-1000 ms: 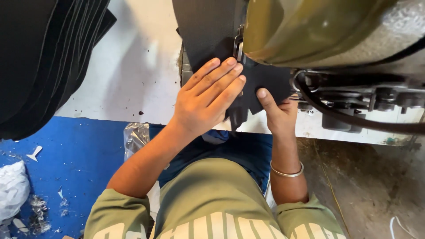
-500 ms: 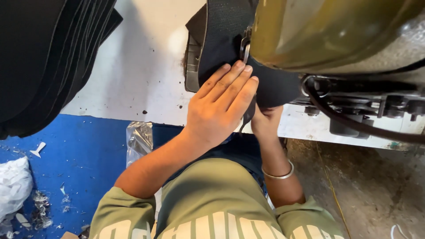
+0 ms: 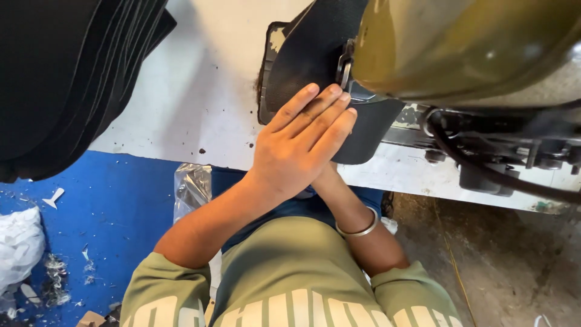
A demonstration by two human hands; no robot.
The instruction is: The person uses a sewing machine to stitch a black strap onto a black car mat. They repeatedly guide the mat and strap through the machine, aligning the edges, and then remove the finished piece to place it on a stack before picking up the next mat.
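Note:
A black, curved piece of material lies on the white table, partly under the olive-green head of a sewing machine. My left hand rests flat on the piece's near part, fingers straight and close together, their tips next to the metal presser foot. My right forearm, with a silver bangle, runs up beneath the left hand. The right hand itself is hidden under the left hand and the piece.
A thick stack of black sheets overhangs the table at the far left. A thick black cable hangs below the machine at the right. Below lie a blue floor with white scraps, and a crumpled clear plastic bag.
The black piece has slid away from me, further under the machine head, with my left hand flat on it. My right thumb and fingers, visible before, are now hidden beneath the left hand.

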